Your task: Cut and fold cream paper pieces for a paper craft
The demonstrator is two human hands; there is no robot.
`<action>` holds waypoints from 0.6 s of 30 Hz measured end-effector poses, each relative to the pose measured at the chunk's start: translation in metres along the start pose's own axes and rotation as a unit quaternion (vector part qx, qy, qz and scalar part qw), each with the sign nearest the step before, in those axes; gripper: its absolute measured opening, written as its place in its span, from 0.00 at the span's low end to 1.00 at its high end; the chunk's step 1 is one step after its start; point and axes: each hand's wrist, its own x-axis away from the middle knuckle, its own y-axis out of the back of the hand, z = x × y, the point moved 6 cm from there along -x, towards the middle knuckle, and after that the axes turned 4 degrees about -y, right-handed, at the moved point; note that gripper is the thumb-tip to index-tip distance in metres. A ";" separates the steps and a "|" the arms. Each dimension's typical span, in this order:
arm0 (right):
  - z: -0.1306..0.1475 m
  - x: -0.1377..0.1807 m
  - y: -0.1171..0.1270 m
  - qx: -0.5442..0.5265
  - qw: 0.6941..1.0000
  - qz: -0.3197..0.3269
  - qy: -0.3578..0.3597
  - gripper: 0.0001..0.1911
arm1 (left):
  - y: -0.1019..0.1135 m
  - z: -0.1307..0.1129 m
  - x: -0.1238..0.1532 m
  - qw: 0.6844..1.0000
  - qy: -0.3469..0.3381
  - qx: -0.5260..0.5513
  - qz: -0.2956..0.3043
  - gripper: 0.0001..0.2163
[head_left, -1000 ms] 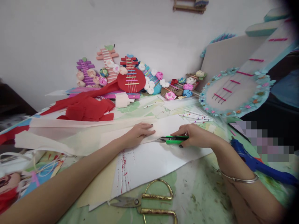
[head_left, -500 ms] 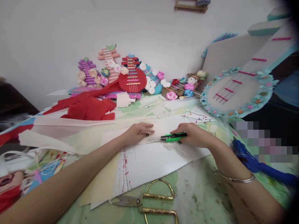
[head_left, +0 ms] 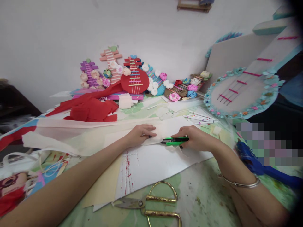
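Note:
My right hand point(head_left: 197, 137) is closed round a green and black utility knife point(head_left: 176, 141), its blade pointing left at the edge of a thin cream sheet. My left hand point(head_left: 139, 135) lies on that thin cream sheet point(head_left: 161, 129), fingers stretched to the right and thumb a little apart, just left of the blade. Beneath is a white board point(head_left: 151, 168) with red-stained score lines at its left part. A loose flap of the sheet curls under my right hand. Brass-handled scissors point(head_left: 142, 203) lie open in front of the board.
Several decorated model lutes point(head_left: 134, 80) lean along the wall, with red cloth-like pieces point(head_left: 93, 110) before them. White marker-like sticks point(head_left: 201, 117) lie behind my right hand. A blue glue gun point(head_left: 251, 157) and a large flower-edged lute point(head_left: 239, 91) are at the right.
The utility knife has slid slightly left along the sheet, towards my left hand. The cut flap beneath my right hand stands up more. My left hand stays in place.

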 end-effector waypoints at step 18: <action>0.003 0.006 0.002 -0.038 0.999 0.013 -0.028 0.19 | 0.000 -0.001 0.000 1.000 0.006 0.003 0.003 0.13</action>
